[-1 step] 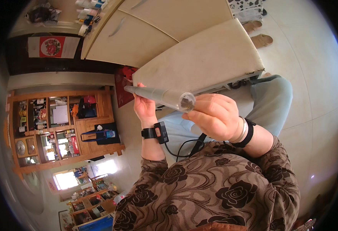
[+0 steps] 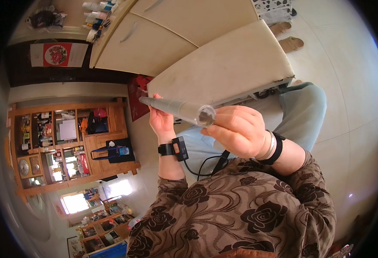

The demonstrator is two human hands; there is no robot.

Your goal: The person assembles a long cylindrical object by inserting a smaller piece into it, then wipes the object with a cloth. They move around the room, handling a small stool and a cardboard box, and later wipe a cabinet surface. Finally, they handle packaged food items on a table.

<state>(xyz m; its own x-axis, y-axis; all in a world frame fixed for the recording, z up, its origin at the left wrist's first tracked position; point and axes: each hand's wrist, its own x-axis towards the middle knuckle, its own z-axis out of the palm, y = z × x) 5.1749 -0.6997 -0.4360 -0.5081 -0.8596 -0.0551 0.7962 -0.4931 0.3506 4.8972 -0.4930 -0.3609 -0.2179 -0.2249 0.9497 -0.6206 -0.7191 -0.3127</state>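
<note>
The grey tube (image 2: 178, 109) is held up off the cream table (image 2: 223, 69), spanning both hands in front of the person's chest. It tapers to a narrow tip at the far left and ends in a clear open mouth close to the camera. Judging from this, the work is midway: the tube is picked up and steadied, but nothing shows yet going into it or coming out (the inside of the mouth is too small to read). The left hand (image 2: 162, 122) pinches the narrow end, fingers closed around it from below. The right hand (image 2: 238, 129) curls shut around the wide end, so the mouth sits just past its knuckles. Both wrists wear dark bands, and a wooden shelf unit (image 2: 68, 142) stands behind.
</note>
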